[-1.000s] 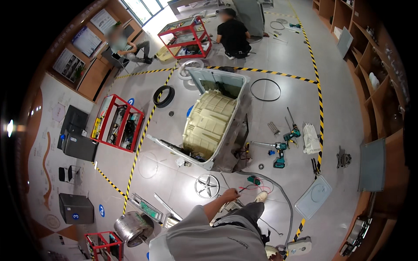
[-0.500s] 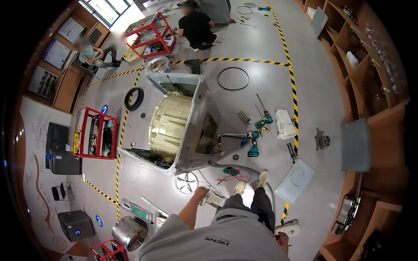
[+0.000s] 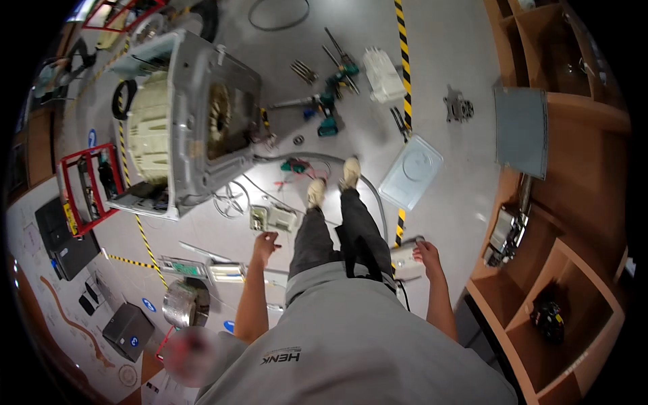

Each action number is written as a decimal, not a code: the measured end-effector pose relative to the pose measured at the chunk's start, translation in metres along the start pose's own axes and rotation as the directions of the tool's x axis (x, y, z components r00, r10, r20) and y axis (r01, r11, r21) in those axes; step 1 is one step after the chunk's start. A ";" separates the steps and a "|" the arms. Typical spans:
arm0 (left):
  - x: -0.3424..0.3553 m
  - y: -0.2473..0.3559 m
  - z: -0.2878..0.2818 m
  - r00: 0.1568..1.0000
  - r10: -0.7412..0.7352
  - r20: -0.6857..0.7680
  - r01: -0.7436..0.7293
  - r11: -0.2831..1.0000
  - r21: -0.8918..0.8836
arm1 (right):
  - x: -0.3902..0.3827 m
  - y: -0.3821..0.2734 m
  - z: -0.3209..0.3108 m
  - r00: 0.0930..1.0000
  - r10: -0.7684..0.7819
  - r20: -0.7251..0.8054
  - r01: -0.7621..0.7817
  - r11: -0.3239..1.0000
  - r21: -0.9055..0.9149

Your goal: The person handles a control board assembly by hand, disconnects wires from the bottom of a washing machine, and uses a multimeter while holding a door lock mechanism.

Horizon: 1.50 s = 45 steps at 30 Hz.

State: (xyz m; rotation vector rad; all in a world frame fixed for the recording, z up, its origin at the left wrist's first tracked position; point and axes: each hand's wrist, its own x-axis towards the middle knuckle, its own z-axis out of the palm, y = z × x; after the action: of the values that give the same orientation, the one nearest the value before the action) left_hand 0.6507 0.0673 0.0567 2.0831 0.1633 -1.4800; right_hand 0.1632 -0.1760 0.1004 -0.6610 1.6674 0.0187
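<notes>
with the washer cabinet seen at ten o'clock, the left hand held near a pale housing at eight, the grey hose at three is best stepped around, the right hand held well apart at four, both grips unclear.

Boxy beige plastic pc lying on flr; pale pt, same flr, partly hidden.
</notes>
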 end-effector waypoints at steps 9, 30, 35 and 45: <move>0.083 -0.032 0.044 1.000 -0.004 -0.006 0.005 0.954 0.301 | -0.011 0.040 -0.031 0.977 0.213 -0.011 -0.212 0.959 -0.188; 0.619 -0.134 0.180 0.736 -0.646 -0.202 0.360 0.627 -0.691 | 0.036 0.146 -0.016 0.508 0.737 -0.446 -0.843 0.532 -0.082; 0.623 -0.155 0.185 0.804 -0.553 -0.218 0.123 0.514 -0.849 | 0.030 0.139 -0.019 0.531 0.724 -0.440 -0.826 0.558 -0.079; 0.415 -0.112 0.166 0.971 -0.213 0.111 0.209 0.520 -0.828 | 0.001 0.115 -0.028 0.664 0.672 -0.327 -0.737 0.663 -0.135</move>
State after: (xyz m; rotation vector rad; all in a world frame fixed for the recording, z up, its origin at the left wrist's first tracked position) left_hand 0.6239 -0.0173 -0.3953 1.2702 0.9720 -1.1506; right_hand 0.0891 -0.0910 0.0657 -0.1448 2.1072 0.7678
